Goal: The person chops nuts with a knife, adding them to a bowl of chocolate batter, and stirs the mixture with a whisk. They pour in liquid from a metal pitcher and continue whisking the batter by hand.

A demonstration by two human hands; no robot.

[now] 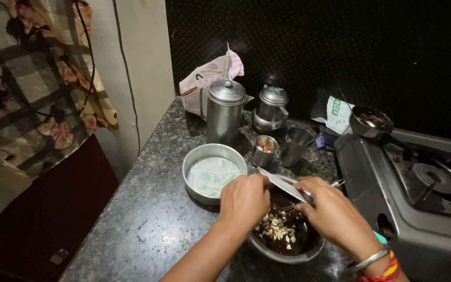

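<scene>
Left hand (244, 201) is gripping the batter bowl's (288, 257) rim; right hand (330, 211) is clamping a small steel plate (283, 184), tilting it over the chopped nuts (276, 228).

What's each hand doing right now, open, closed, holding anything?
Left hand: closed on the rim of the steel bowl of dark batter.
Right hand: closed, gripping a flat steel plate tilted over the bowl.

I see bare worktop (147, 224) at eight o'clock of the bowl (288, 245), open for a hand. At eleven o'clock the lined round tin (214, 175) sits just beside it. At twelve, two steel cups (264, 150) and two jugs (224, 112) crowd the way. At three, the stove (418, 209) blocks.
</scene>
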